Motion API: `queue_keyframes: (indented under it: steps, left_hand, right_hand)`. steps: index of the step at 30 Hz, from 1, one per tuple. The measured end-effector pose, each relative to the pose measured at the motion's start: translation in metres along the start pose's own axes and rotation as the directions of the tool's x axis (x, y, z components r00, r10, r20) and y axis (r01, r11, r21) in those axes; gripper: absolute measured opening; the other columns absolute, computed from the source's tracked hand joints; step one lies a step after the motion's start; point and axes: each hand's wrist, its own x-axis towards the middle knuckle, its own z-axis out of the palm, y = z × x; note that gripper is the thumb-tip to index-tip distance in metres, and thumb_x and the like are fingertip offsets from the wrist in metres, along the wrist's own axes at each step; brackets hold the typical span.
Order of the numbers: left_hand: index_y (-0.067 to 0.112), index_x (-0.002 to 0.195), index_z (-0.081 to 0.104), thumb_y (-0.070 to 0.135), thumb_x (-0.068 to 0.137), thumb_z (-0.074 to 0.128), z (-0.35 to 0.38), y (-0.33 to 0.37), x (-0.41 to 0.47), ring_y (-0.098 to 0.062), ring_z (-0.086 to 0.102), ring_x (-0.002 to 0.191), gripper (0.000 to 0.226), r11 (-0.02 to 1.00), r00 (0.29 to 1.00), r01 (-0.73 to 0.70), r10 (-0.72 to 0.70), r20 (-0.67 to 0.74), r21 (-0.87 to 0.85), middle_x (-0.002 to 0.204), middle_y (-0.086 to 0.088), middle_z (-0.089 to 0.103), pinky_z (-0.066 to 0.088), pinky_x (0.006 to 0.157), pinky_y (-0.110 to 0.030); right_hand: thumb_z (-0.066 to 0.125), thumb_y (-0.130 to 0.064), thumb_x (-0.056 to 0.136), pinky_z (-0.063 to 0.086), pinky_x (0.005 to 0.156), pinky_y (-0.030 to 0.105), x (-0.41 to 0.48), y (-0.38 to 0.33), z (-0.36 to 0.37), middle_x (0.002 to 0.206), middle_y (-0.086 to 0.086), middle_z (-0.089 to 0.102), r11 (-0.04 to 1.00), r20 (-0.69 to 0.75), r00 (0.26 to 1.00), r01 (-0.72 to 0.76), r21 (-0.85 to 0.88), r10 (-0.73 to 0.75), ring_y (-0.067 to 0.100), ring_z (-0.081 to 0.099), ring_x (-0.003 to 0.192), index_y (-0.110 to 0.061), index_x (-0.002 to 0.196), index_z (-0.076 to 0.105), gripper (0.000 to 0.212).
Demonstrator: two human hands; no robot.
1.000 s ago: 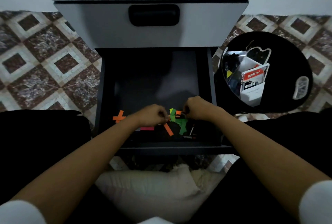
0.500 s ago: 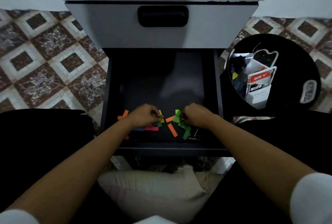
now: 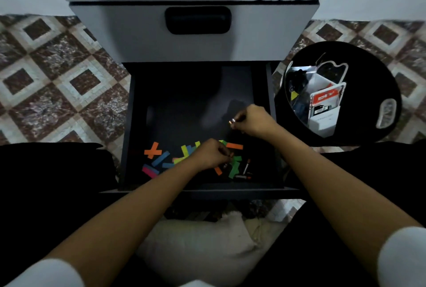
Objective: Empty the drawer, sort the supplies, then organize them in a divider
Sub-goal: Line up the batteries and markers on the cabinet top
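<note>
Midway through the emptying, by the look of it. Working inside the dark open drawer (image 3: 136, 125) of a grey cabinet (image 3: 138, 33), with the right hand (image 3: 254, 120) held over the drawer's back right part, fingers curled and pinching a small shiny metal piece (image 3: 232, 121) at the tips; too small to name. Reaching with the left hand (image 3: 211, 156) into the scatter of bright paper strips (image 3: 152, 151) (orange, blue, green, yellow, pink) along the drawer's front, fingers curled down among them; cannot tell whether clamped on anything. Just beside, toward the front right, a few slim dark stick-like pieces (image 3: 246, 168), blurred. To the right, on the patterned tile floor (image 3: 57, 67), a round black container (image 3: 373, 74) holding a white compartmented box (image 3: 322, 123), likely the drop-off. Risks from here: losing the tiny metal piece out of so light a pinch while crossing the drawer wall, then hunting for it in the dim drawer or on the busy tiles; scooping mixed colours together, with thin strips fluttering away or clinging to fingers; knocking the dark pieces under the strips with a careless sweep.
</note>
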Motion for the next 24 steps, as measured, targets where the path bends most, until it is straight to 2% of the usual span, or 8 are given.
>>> queue_keyframes:
  steps: [2,4,8,11,13,16,20,24]
  left_hand:
    - [0.003,0.091,0.071,0.01,0.085,0.064,0.012,0.007,0.005,0.0,0.049,0.055,0.012,0.999,0.999,-0.008,0.007,0.031,0.034,0.082,-0.009,0.064,0.04,0.058,-0.018]
    - [0.002,0.092,0.072,0.011,0.085,0.063,0.022,0.013,0.01,-0.001,0.05,0.054,0.015,0.997,0.999,-0.02,0.016,0.045,0.075,0.083,-0.012,0.067,0.036,0.054,-0.014]
    - [0.003,0.096,0.074,0.018,0.085,0.064,0.029,0.021,0.015,-0.021,0.065,0.09,0.02,0.991,1.0,-0.016,0.013,0.02,0.132,0.098,-0.015,0.071,0.036,0.064,-0.022]
    - [-0.002,0.088,0.071,0.021,0.088,0.06,0.037,0.025,0.017,-0.028,0.063,0.093,0.025,0.985,0.999,-0.035,0.036,-0.003,0.167,0.095,-0.02,0.069,0.035,0.066,-0.025]
    - [-0.004,0.085,0.067,0.023,0.089,0.058,0.043,0.028,0.017,-0.032,0.061,0.091,0.028,0.98,0.999,-0.043,0.043,0.003,0.193,0.094,-0.023,0.066,0.034,0.064,-0.026]
    - [-0.005,0.095,0.064,0.023,0.091,0.055,0.051,0.03,0.018,-0.034,0.06,0.093,0.03,0.953,0.997,-0.071,0.076,-0.003,0.293,0.1,-0.024,0.065,0.037,0.067,-0.028]
    - [-0.004,0.106,0.06,0.023,0.092,0.054,0.053,0.031,0.017,-0.036,0.06,0.098,0.031,0.902,0.994,-0.103,0.106,0.016,0.42,0.108,-0.025,0.062,0.043,0.071,-0.033]
    - [-0.003,0.106,0.059,0.021,0.09,0.055,0.051,0.03,0.017,-0.036,0.06,0.098,0.03,0.874,0.99,-0.14,0.122,0.071,0.465,0.107,-0.023,0.061,0.042,0.07,-0.033]
  right_hand:
    - [0.069,-0.02,0.084,0.038,0.056,0.016,0.002,-0.001,-0.007,0.078,0.006,0.066,0.997,-0.043,0.999,-0.014,0.076,0.017,0.009,0.056,0.073,-0.005,0.089,0.072,0.017]
    - [0.071,-0.02,0.082,0.037,0.056,0.01,0.005,-0.002,-0.012,0.077,0.003,0.063,0.989,-0.071,0.997,-0.025,0.146,0.036,0.007,0.054,0.066,-0.005,0.089,0.071,0.016]
    - [0.071,-0.02,0.082,0.039,0.058,0.013,0.005,-0.001,-0.015,0.077,0.002,0.062,0.978,-0.089,0.995,-0.03,0.205,0.049,0.0,0.048,0.056,-0.004,0.092,0.071,0.019]
    - [0.071,-0.021,0.082,0.036,0.05,0.004,0.004,0.001,-0.016,0.07,-0.003,0.059,0.975,-0.1,0.993,-0.041,0.217,0.064,-0.001,0.051,0.05,-0.007,0.092,0.07,0.017]
    - [0.071,-0.022,0.082,0.035,0.047,0.004,0.004,0.001,-0.017,0.065,-0.007,0.055,0.973,-0.11,0.991,-0.045,0.225,0.072,-0.007,0.052,0.045,-0.007,0.092,0.07,0.017]
    - [0.07,-0.021,0.082,0.035,0.05,0.005,0.004,0.0,-0.018,0.069,-0.004,0.057,0.97,-0.121,0.99,-0.048,0.24,0.079,-0.002,0.053,0.05,-0.006,0.093,0.07,0.018]
    - [0.07,-0.021,0.083,0.032,0.048,0.0,0.002,-0.003,-0.019,0.083,-0.001,0.061,0.968,-0.134,0.988,-0.047,0.245,0.082,0.006,0.055,0.079,-0.008,0.095,0.069,0.018]
    - [0.069,-0.021,0.084,0.033,0.045,-0.001,0.001,-0.003,-0.02,0.084,0.0,0.06,0.967,-0.136,0.988,-0.042,0.25,0.078,0.007,0.054,0.08,-0.007,0.095,0.069,0.017]
